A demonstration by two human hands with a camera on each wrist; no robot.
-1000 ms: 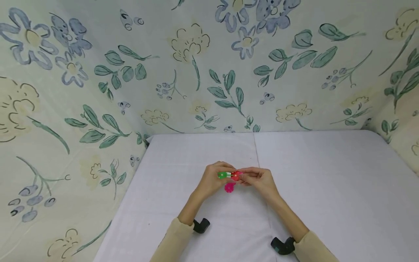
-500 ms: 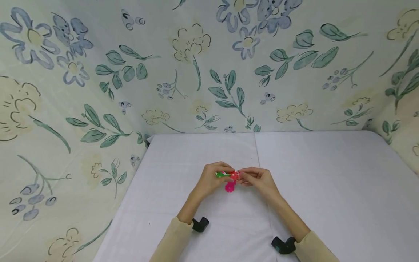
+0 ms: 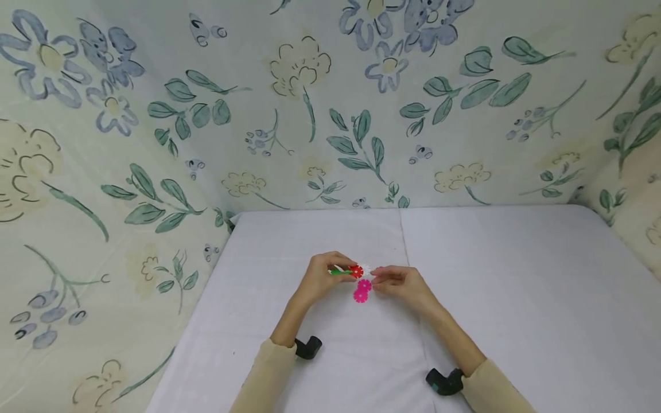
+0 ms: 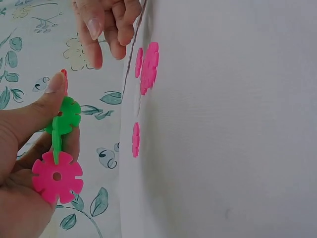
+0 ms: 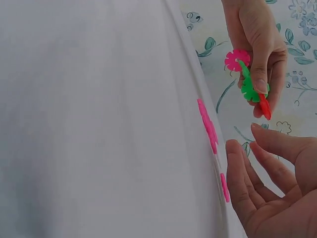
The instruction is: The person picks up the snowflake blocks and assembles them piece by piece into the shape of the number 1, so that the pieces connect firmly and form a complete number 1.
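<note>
My left hand [image 3: 321, 278] pinches a short chain of interlocked plastic flower discs between thumb and fingers. The left wrist view shows a pink disc [image 4: 57, 177] at one end, green discs [image 4: 69, 114] in the middle and a red disc [image 5: 265, 106] edge-on past the thumb tip. Facing it, my right hand [image 3: 403, 284] has thumb and fingers spread apart, with nothing between them in the right wrist view. Loose pink discs [image 3: 364, 285] lie on the white cloth between the hands, close to the right fingertips. A pale disc [image 3: 365, 269] shows just behind them.
A white cloth [image 3: 289, 241] covers the table. Behind and to the left hangs a floral curtain [image 3: 304, 155]. Black wrist mounts [image 3: 308, 347] stick out below both forearms, close over the cloth.
Earlier both hands met at the red disc. The left hand has drawn leftward with the chain, the right fingers have come off it, and more loose discs show between the hands.
</note>
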